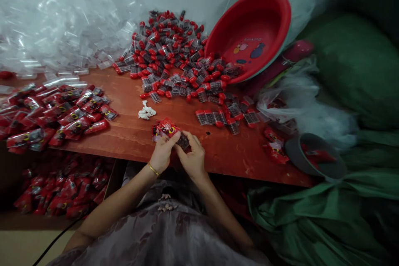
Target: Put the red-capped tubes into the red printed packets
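Observation:
Close to the table's front edge, my left hand (162,153) is closed, its thumb pressed on a red printed wrapper (167,126) with a black and yellow design. My right hand (193,158) pinches a small clear container with dark contents (183,141), which meets the wrapper between the two hands. My fingers hide whether the container is partly inside the wrapper. A crumpled white lump (146,110) lies just beyond my left hand. Right of it, several red-capped clear containers (207,117) lie loose on the table.
A large heap of red-capped containers (162,50) spills from a tilted red basin (264,20). Clear plastic sleeves (62,20) pile up at back left. Finished-looking red packets (71,120) lie left, more in a box (112,178) below. A grey bowl (299,162) stands right.

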A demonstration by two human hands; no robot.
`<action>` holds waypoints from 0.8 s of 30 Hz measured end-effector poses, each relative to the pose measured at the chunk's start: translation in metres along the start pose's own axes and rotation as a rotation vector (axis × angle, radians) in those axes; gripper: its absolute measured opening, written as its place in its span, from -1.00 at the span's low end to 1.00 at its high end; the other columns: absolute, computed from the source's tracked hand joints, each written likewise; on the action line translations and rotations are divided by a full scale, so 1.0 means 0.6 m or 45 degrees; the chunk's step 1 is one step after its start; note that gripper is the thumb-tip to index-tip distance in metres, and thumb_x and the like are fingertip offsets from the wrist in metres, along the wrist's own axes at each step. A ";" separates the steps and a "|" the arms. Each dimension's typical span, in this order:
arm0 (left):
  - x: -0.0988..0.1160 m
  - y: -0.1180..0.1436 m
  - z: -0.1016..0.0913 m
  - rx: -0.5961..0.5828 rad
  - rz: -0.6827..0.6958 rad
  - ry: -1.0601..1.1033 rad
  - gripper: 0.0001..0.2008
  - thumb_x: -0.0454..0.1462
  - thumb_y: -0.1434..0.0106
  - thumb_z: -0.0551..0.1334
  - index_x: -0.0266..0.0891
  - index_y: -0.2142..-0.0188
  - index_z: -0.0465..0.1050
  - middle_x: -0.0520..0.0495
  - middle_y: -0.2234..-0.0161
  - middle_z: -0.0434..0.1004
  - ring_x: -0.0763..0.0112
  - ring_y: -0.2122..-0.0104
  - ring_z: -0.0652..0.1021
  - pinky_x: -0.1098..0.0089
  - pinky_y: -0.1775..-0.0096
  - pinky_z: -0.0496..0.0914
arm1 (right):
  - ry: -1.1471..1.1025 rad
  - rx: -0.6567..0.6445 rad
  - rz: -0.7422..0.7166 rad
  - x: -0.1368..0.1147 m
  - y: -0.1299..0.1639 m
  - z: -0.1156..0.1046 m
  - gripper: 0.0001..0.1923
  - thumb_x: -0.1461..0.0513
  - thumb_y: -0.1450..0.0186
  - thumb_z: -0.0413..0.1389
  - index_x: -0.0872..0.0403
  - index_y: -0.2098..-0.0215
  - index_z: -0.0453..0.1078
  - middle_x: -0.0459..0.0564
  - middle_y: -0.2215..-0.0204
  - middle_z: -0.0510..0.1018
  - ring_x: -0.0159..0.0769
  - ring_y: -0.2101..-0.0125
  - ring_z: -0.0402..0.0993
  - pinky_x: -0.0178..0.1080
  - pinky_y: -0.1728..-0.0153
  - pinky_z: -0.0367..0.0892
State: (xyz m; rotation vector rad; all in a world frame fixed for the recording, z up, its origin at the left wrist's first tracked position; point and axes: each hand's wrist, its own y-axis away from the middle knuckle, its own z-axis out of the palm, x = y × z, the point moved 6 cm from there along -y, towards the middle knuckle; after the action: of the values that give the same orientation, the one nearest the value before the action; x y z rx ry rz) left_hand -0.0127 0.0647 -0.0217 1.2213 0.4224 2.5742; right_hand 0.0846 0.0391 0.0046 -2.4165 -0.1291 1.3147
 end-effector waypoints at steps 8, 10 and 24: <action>0.015 -0.001 -0.005 -0.118 -0.051 -0.062 -0.69 -0.16 0.13 0.44 -0.29 0.43 0.51 -0.07 0.43 0.60 0.40 0.43 0.53 0.44 0.33 0.36 | -0.499 -0.207 0.380 0.025 0.019 0.007 -0.79 0.11 -0.27 0.04 0.08 0.26 0.37 -0.19 0.67 0.43 -0.43 0.70 0.38 -0.38 0.61 0.31; 0.016 -0.001 -0.003 -0.121 -0.049 -0.053 -0.66 -0.13 0.15 0.44 -0.31 0.43 0.50 -0.08 0.43 0.60 0.40 0.43 0.53 0.43 0.31 0.36 | -0.504 -0.211 0.381 0.021 0.018 0.003 -0.79 0.11 -0.25 0.07 0.08 0.26 0.37 -0.20 0.68 0.42 -0.44 0.70 0.37 -0.38 0.62 0.30; 0.005 0.007 -0.041 -0.034 -0.216 -0.015 -0.78 -0.22 0.05 0.40 -0.30 0.45 0.46 0.02 0.54 0.51 0.52 0.54 0.49 0.50 0.41 0.36 | -0.162 -0.108 0.105 0.024 -0.025 0.053 -0.66 -0.02 -0.14 0.16 0.03 0.58 0.31 -0.15 0.66 0.42 -0.39 0.60 0.34 -0.31 0.50 0.34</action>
State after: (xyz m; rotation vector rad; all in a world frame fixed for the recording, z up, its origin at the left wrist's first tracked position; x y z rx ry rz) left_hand -0.0342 0.0584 -0.0332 1.1393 0.4661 2.4207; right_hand 0.0677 0.0657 -0.0169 -2.4309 -0.1230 1.5300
